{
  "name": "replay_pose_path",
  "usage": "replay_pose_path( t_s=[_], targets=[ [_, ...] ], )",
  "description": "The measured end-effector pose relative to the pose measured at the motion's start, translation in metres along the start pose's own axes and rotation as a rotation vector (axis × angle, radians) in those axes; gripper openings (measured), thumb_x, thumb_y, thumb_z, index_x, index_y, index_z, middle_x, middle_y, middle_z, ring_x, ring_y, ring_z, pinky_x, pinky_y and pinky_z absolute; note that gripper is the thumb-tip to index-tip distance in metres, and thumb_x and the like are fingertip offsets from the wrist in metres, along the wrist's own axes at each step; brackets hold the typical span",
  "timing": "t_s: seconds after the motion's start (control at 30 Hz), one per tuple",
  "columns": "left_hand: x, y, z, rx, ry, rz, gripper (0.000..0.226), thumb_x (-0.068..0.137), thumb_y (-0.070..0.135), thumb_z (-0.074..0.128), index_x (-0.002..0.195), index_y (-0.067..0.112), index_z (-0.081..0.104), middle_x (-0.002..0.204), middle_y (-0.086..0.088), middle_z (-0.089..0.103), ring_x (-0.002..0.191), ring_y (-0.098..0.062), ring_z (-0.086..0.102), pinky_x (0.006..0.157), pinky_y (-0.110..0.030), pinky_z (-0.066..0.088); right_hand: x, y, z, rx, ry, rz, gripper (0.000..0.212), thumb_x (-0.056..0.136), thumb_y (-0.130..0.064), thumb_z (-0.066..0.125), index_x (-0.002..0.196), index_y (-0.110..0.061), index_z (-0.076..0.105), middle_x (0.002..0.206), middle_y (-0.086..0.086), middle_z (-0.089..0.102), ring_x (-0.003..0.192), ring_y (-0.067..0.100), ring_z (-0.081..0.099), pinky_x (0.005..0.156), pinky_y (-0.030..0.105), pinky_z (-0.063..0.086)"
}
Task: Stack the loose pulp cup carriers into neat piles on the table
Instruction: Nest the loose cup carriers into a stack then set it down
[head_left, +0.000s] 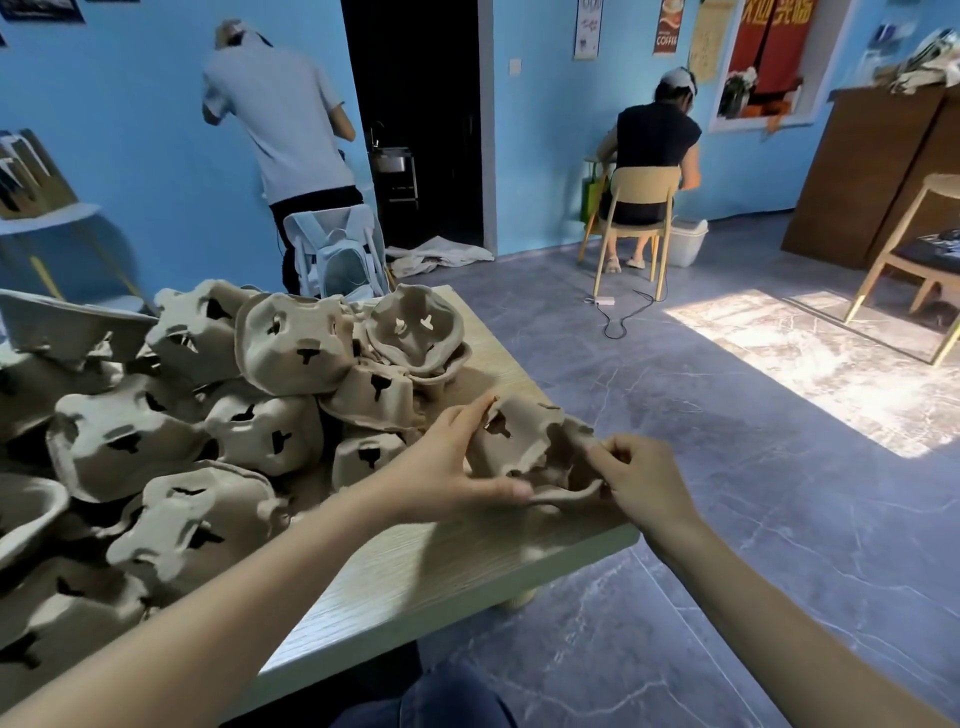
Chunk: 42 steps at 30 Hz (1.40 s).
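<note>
Left hand (447, 467) and right hand (636, 475) each pinch an edge of one carrier (524, 441) at the table (441, 561) corner. Square it (cups aligned) before nesting; loose heap (218, 410) lies left, unsorted.

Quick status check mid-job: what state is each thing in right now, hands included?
Left hand: pinching the held carrier's left rim.
Right hand: grip on the same carrier's right edge.
Held beige pulp cup carrier: upside down, at the table's near right corner.
Loose heap of beige pulp carriers: jumbled, unstacked.
Light wooden table: mostly covered by carriers.
</note>
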<state>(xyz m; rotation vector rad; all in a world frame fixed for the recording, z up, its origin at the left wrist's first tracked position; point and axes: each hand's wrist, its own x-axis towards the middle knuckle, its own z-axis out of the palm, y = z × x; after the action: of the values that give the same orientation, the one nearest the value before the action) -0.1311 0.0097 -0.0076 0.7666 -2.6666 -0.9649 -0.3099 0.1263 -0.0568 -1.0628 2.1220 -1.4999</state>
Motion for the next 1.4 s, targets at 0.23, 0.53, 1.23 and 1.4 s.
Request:
replay_pose_path(
  t_s=[0.23,0.53,1.23,1.4],
  targets=[
    [-0.003,-0.013,0.009,0.065,0.118,0.075,0.106,0.068,0.036,0.082,0.149,0.027,0.014,0.146,0.004,0.029,0.135,-0.009,0.029,0.113,-0.026,0.026,-0.003,-0.002,-0.002,-0.007,-0.012,0.007,0.036,0.089,-0.019,0.06,0.068,0.011,0.061,0.059,0.014,0.053,0.055,0.016,0.042,0.057,0.029,0.033],
    [-0.01,-0.014,-0.025,0.0,0.334,0.095,0.042,0.094,0.025,0.052,0.132,0.019,0.036,0.109,0.004,0.052,0.097,-0.012,0.052,0.072,-0.006,0.036,-0.002,-0.009,0.006,-0.064,-0.023,-0.017,0.034,0.086,-0.014,0.062,0.058,0.005,0.054,0.053,0.007,0.044,0.049,0.011,0.036,0.051,0.023,0.03],
    [0.043,0.028,-0.07,0.342,0.399,0.269,0.021,0.088,0.03,0.063,0.089,0.009,0.062,0.084,-0.002,0.065,0.082,-0.021,0.059,0.075,-0.032,0.045,0.001,-0.019,0.013,-0.046,-0.055,-0.069,0.044,0.087,-0.015,0.063,0.043,-0.02,0.062,0.046,-0.002,0.06,0.043,0.002,0.046,0.054,0.026,0.038],
    [0.058,0.035,-0.049,0.373,0.13,0.242,0.02,0.094,0.027,0.054,0.105,0.018,0.068,0.1,-0.001,0.07,0.094,-0.02,0.062,0.085,-0.031,0.047,0.0,-0.016,0.01,-0.031,-0.093,-0.05,0.036,0.092,-0.017,0.059,0.057,-0.013,0.067,0.064,0.01,0.068,0.064,0.031,0.062,0.063,0.039,0.047]
  ],
)
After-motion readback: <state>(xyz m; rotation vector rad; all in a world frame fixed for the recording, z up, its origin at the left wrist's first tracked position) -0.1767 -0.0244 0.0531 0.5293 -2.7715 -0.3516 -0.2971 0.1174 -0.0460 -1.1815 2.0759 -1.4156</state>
